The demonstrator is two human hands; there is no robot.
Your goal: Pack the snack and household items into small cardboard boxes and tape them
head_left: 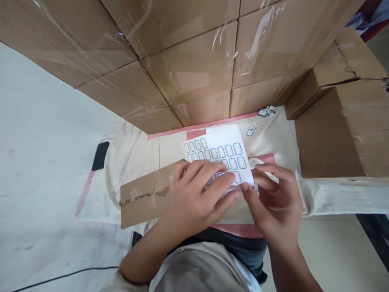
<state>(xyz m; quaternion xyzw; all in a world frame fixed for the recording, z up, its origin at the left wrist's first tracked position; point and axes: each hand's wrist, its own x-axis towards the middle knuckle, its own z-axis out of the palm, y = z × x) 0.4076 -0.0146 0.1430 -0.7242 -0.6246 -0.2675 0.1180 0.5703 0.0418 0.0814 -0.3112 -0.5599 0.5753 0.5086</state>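
Observation:
A white sheet of blue-bordered label stickers point(221, 152) lies on a cloth-covered surface in front of me. My left hand point(196, 192) rests on the sheet's near part, fingers curled down and pressing it. My right hand point(273, 194) pinches the sheet's near right corner between thumb and forefinger. Under the hands lies a flat piece of torn cardboard point(146, 196).
A wall of plastic-wrapped cardboard boxes point(194, 69) stands behind the sheet. Another brown box point(337, 129) sits at the right. Loose label stickers point(251, 131) and a small tag point(266, 112) lie by the boxes. A black cable point(60, 277) runs across the white floor at lower left.

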